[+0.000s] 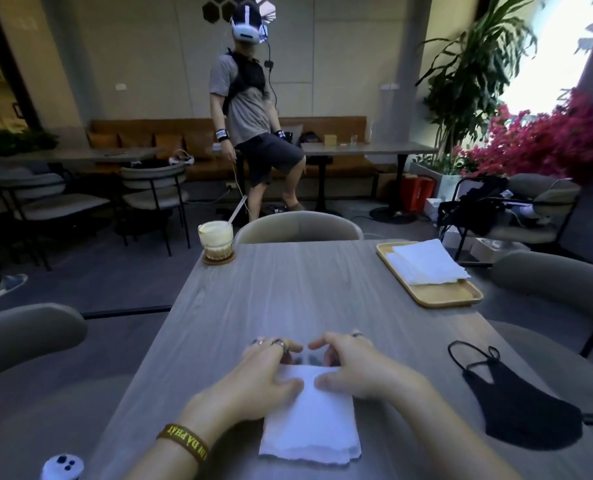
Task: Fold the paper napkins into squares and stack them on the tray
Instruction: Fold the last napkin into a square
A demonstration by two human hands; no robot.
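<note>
Head view: the left hand (264, 374) and right hand (352, 368) both pinch the far edge of a folded paper napkin (312, 424) on the gray surface (288, 289), well apart from the wooden tray (444, 295) with a napkin stack (426, 265).

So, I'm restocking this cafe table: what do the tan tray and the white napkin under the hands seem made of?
The rectangular tan tray looks like light wood or bamboo, matte, grain too faint to confirm. The folded white napkin looks like thin soft paper: layered, slightly ragged lower edges.
</note>
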